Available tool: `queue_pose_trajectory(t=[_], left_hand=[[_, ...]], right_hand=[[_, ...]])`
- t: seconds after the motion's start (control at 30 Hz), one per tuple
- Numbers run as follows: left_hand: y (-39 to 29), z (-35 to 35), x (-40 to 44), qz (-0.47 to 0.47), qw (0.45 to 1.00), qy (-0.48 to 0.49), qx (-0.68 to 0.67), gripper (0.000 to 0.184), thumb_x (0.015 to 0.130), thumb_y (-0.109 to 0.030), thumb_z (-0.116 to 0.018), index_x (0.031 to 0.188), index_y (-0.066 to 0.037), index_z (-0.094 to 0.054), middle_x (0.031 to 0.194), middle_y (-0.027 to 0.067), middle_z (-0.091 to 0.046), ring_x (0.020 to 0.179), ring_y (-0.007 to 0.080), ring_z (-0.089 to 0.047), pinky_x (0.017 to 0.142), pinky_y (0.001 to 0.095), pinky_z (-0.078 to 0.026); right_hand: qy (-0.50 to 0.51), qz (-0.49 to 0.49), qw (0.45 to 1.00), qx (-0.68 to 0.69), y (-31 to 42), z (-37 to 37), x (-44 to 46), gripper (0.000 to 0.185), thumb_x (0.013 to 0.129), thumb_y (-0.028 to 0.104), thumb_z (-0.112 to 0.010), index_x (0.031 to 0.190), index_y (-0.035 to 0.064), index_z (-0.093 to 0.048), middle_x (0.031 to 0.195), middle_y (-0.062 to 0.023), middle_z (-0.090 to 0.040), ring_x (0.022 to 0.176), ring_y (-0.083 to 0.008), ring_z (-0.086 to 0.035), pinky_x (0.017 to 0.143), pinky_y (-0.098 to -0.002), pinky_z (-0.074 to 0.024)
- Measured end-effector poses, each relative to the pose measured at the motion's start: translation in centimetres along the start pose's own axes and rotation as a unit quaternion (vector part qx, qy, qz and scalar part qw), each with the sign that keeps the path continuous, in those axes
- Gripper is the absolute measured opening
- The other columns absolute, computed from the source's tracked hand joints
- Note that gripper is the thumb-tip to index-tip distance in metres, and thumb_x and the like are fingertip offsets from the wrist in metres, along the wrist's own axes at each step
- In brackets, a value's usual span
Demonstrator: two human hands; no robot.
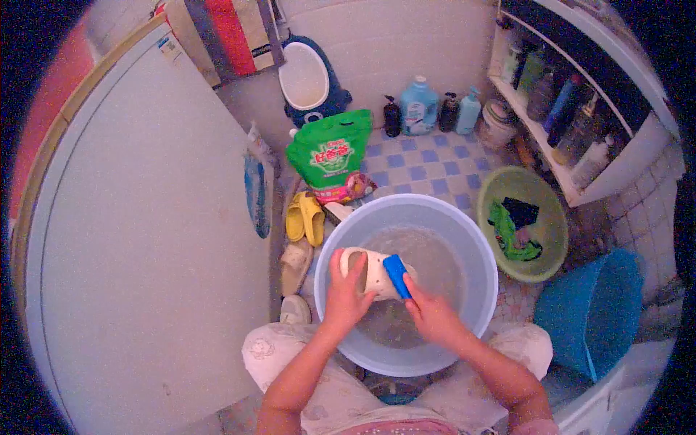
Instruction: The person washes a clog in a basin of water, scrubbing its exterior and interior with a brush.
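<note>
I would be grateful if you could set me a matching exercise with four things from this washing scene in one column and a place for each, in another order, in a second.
Things
1. Blue tool
2. White clog
3. Yellow slippers
4. Green cloth

Places
A. on the floor, side by side
B. in the right hand
C. in the basin
D. in the left hand, over the tub

Pairs: 1-B, 2-D, 3-A, 4-C

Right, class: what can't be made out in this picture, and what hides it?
Head view: blue tool's underside, facing the pale clog.
Head view: part of the tub's bottom, behind left hand, right hand and clog.
Head view: shelf bottles' labels, small, blurred.
Head view: green basin's bottom, partly under cloths.
</note>
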State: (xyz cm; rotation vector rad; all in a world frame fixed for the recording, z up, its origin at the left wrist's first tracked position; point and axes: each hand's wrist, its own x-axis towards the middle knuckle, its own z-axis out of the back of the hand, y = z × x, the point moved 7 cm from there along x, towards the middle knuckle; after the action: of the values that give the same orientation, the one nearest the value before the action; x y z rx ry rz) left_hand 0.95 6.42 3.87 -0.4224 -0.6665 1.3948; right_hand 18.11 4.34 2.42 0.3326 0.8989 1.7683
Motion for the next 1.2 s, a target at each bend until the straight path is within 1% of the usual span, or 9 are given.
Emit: queue_pose_trajectory(t=[0.33,0.53,0.6,0.7,0.77,0.9,0.97,1.1,1.2], left_hand=[[-1.8,-0.6,0.2,-0.072,0.996,0.043,0.040,0.067,0.063,-0.005,-0.076,0.125,-0.017,-0.052,0.143,0.0216,-0.015,0.127,0.0412,-0.034,0.099,0.0401,-0.039],[0.5,-0.6,0.6,-0.009,1.000,0.026,0.015,0.084,0.060,-0.008,-0.079,0.134,-0.014,-0.040,0.141,0.0207,-0.015,0.126,0.0410,-0.034,0.102,0.0398,-0.036],[1.4,-0.1,0.6,0.021,0.998,-0.045,-0.031,0.098,0.059,-0.010,-0.081,0.141,-0.013,-0.027,0.136,0.0202,-0.025,0.122,0.0392,-0.037,0.102,0.0400,-0.035],[1.9,0.3,1.1,0.063,0.996,-0.004,-0.058,0.105,0.059,-0.011,-0.082,0.143,-0.012,-0.020,0.129,0.0203,-0.035,0.118,0.0377,-0.041,0.101,0.0404,-0.036],[2.0,0.4,1.4,0.046,0.998,-0.002,-0.049,0.105,0.059,-0.011,-0.083,0.143,-0.012,-0.020,0.126,0.0198,-0.038,0.117,0.0367,-0.042,0.100,0.0404,-0.037],[1.5,0.1,1.8,0.041,0.998,0.019,-0.040,0.105,0.058,-0.013,-0.083,0.142,-0.009,-0.021,0.122,0.0184,-0.041,0.114,0.0349,-0.044,0.099,0.0397,-0.037],[2.5,-0.3,1.6,0.030,0.998,0.011,-0.045,0.104,0.058,-0.014,-0.083,0.142,-0.009,-0.022,0.121,0.0182,-0.041,0.113,0.0346,-0.044,0.099,0.0396,-0.037],[3.1,0.0,1.3,0.006,0.997,-0.010,-0.071,0.102,0.058,-0.017,-0.083,0.141,-0.008,-0.024,0.120,0.0181,-0.041,0.112,0.0338,-0.045,0.098,0.0396,-0.038],[2.7,0.3,1.2,-0.010,0.998,-0.025,-0.055,0.101,0.058,-0.017,-0.083,0.140,-0.009,-0.025,0.120,0.0182,-0.041,0.111,0.0349,-0.046,0.095,0.0406,-0.040]], right_hand=[[-0.076,-0.032,0.996,-0.016,-3.8,1.3,2.4,0.057,0.092,0.023,-0.045,0.143,0.0150,-0.021,0.086,-0.0284,-0.060,0.074,-0.0446,-0.060,0.068,-0.0541,-0.0469],[-0.043,0.025,0.999,0.006,-1.4,-0.4,-0.2,0.055,0.092,0.023,-0.045,0.142,0.0145,-0.024,0.095,-0.0269,-0.061,0.080,-0.0438,-0.060,0.071,-0.0534,-0.0468],[-0.049,0.055,0.997,0.026,-1.4,-0.4,-0.5,0.055,0.093,0.023,-0.045,0.142,0.0145,-0.024,0.098,-0.0262,-0.061,0.081,-0.0431,-0.061,0.073,-0.0533,-0.0466],[-0.049,0.033,0.997,0.045,-3.7,0.9,0.6,0.053,0.093,0.023,-0.044,0.142,0.0141,-0.025,0.102,-0.0279,-0.059,0.085,-0.0425,-0.061,0.074,-0.0521,-0.0470],[-0.089,-0.138,0.985,-0.059,-7.5,2.7,1.3,0.055,0.090,0.017,-0.049,0.141,0.0140,-0.027,0.095,-0.0236,-0.061,0.083,-0.0418,-0.060,0.073,-0.0476,-0.0482],[-0.079,-0.191,0.965,-0.159,-13.4,1.2,1.5,0.053,0.089,0.018,-0.049,0.139,0.0160,-0.032,0.091,-0.0228,-0.062,0.082,-0.0415,-0.060,0.071,-0.0488,-0.0478],[0.002,-0.200,0.949,-0.245,-14.5,-1.2,1.1,0.052,0.088,0.018,-0.050,0.138,0.0190,-0.035,0.088,-0.0225,-0.062,0.079,-0.0411,-0.060,0.070,-0.0491,-0.0474],[0.027,-0.166,0.971,-0.167,-8.1,1.2,0.3,0.053,0.090,0.024,-0.048,0.139,0.0151,-0.031,0.100,-0.0252,-0.061,0.085,-0.0413,-0.061,0.072,-0.0529,-0.0473],[-0.041,-0.085,0.995,-0.029,-2.5,2.3,-0.3,0.051,0.091,0.024,-0.047,0.139,0.0135,-0.031,0.104,-0.0241,-0.061,0.088,-0.0427,-0.060,0.076,-0.0525,-0.0467]])
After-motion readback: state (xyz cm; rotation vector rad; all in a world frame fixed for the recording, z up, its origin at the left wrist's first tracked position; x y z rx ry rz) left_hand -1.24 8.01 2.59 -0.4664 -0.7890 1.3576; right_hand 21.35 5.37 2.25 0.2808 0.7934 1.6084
